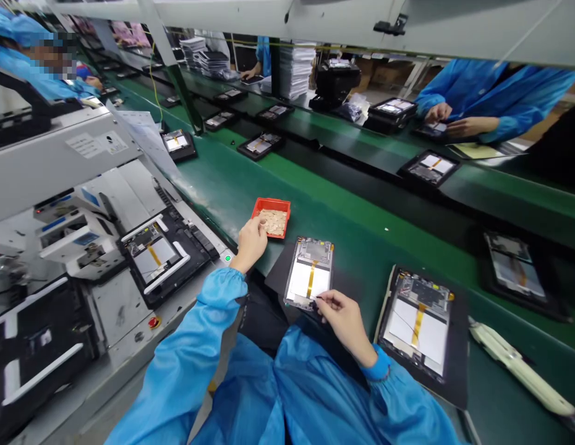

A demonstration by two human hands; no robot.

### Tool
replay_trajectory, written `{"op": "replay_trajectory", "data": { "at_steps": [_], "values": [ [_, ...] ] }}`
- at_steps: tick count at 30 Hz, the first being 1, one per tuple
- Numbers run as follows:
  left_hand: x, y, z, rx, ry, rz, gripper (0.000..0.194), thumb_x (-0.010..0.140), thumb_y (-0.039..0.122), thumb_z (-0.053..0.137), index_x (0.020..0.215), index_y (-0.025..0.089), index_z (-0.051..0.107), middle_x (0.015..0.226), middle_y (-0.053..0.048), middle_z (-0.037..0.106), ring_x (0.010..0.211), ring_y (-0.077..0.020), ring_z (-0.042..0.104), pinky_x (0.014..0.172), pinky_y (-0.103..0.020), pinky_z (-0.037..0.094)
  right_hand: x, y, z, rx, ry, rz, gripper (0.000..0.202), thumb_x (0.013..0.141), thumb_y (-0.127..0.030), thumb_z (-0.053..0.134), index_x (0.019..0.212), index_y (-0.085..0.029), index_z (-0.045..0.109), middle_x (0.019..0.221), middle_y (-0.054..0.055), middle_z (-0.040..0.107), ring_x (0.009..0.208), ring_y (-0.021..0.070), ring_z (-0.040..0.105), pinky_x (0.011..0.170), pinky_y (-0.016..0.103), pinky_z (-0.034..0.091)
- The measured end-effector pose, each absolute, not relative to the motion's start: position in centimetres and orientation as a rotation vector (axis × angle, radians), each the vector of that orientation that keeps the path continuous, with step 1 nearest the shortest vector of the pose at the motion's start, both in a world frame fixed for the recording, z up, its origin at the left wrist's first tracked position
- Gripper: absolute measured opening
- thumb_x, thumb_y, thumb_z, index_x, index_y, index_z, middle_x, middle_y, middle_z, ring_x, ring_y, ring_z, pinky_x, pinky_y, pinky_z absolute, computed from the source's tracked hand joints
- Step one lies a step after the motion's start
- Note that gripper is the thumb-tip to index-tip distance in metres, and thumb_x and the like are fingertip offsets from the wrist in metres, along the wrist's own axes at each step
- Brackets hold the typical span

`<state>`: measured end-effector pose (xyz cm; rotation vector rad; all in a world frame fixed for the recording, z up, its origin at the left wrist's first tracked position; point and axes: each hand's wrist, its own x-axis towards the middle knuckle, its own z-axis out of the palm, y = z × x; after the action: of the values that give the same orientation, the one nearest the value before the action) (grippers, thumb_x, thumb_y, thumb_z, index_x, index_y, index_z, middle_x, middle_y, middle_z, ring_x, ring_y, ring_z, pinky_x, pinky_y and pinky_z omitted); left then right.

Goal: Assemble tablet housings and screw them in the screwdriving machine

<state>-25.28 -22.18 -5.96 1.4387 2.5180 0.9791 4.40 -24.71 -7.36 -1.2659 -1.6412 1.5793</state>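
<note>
My left hand [251,242] reaches to the near left edge of a small red tray [287,216] that holds a heap of small beige pieces [274,221]. Its fingertips are pinched together at the pieces, and what lies between them is too small to make out. In front of me an opened tablet [297,281] with white battery packs and an orange ribbon cable lies on a black pad [281,269]. At its lower right corner my right hand [340,318] is closed, with something thin and dark at the fingertips that I cannot identify.
Another opened tablet [415,321] lies on a black pad to the right, beside a pale-handled tool [519,364]. A machine with a tablet in its black fixture [176,290] stands left. Tablets ride the dark conveyor [336,164]; a co-worker's hands [470,125] work beyond it.
</note>
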Motion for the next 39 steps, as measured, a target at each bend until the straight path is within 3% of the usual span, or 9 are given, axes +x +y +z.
{"op": "replay_trajectory", "data": {
  "at_steps": [5, 12, 22, 26, 32, 39],
  "values": [
    [-24.6, -24.0, -5.8, 1.463, 2.420, 1.232, 0.030, 0.088, 0.008, 0.042, 0.108, 0.017, 0.063, 0.110, -0.010, 0.065, 0.102, -0.0208, 0.062, 0.092, -0.033, 0.049, 3.9, -25.8, -8.1, -1.252, -1.721, 1.546, 0.027, 0.081, -0.047, 0.070, 0.083, -0.019, 0.067, 0.072, 0.005, 0.071, 0.065, 0.0218, 0.070, 0.063, 0.033, 0.057],
    [-20.0, -29.9, -4.9, 1.508, 2.230, 1.486, 0.024, 0.089, 0.008, 0.046, 0.099, 0.020, 0.065, 0.106, -0.008, 0.063, 0.106, -0.0213, 0.060, 0.095, -0.035, 0.048, 3.6, -26.3, -8.6, -1.224, -2.249, 0.775, 0.028, 0.090, -0.043, 0.060, 0.073, -0.023, 0.069, 0.073, 0.003, 0.067, 0.067, 0.0190, 0.062, 0.060, 0.029, 0.042],
    [-15.2, -35.8, -7.2, 1.470, 2.004, 1.511, 0.023, 0.092, 0.008, 0.047, 0.097, 0.019, 0.067, 0.100, -0.008, 0.063, 0.097, -0.0199, 0.061, 0.087, -0.034, 0.050, 3.5, -26.3, -8.7, -1.411, -2.215, 0.855, 0.034, 0.092, -0.048, 0.058, 0.074, -0.022, 0.068, 0.071, 0.000, 0.065, 0.066, 0.0159, 0.058, 0.063, 0.027, 0.036],
    [-13.7, -36.9, -8.5, 1.627, 1.962, 1.379, 0.030, 0.094, 0.009, 0.042, 0.103, 0.019, 0.068, 0.102, -0.009, 0.065, 0.098, -0.0219, 0.060, 0.086, -0.037, 0.050, 3.3, -26.9, -8.9, -1.403, -2.268, 0.731, 0.029, 0.093, -0.042, 0.057, 0.074, -0.022, 0.065, 0.072, -0.001, 0.064, 0.066, 0.0149, 0.057, 0.061, 0.026, 0.033],
    [-12.0, -37.1, -10.3, 2.140, 1.899, 0.758, 0.046, 0.094, 0.010, 0.040, 0.137, 0.017, 0.054, 0.131, -0.012, 0.062, 0.116, -0.0270, 0.053, 0.096, -0.043, 0.043, 3.3, -27.7, -9.7, -1.290, -2.340, 0.536, 0.025, 0.096, -0.033, 0.053, 0.076, -0.020, 0.060, 0.077, 0.001, 0.063, 0.073, 0.0153, 0.057, 0.066, 0.025, 0.036],
    [-12.0, -37.1, -11.8, 2.408, 1.986, 0.529, 0.043, 0.098, 0.017, 0.039, 0.140, 0.014, 0.052, 0.137, -0.012, 0.060, 0.119, -0.0254, 0.052, 0.095, -0.042, 0.039, 4.0, -27.5, -9.2, -1.295, -2.487, 0.420, 0.022, 0.098, -0.039, 0.052, 0.089, -0.023, 0.064, 0.087, 0.003, 0.065, 0.084, 0.0178, 0.059, 0.069, 0.026, 0.037]
  ]
}}
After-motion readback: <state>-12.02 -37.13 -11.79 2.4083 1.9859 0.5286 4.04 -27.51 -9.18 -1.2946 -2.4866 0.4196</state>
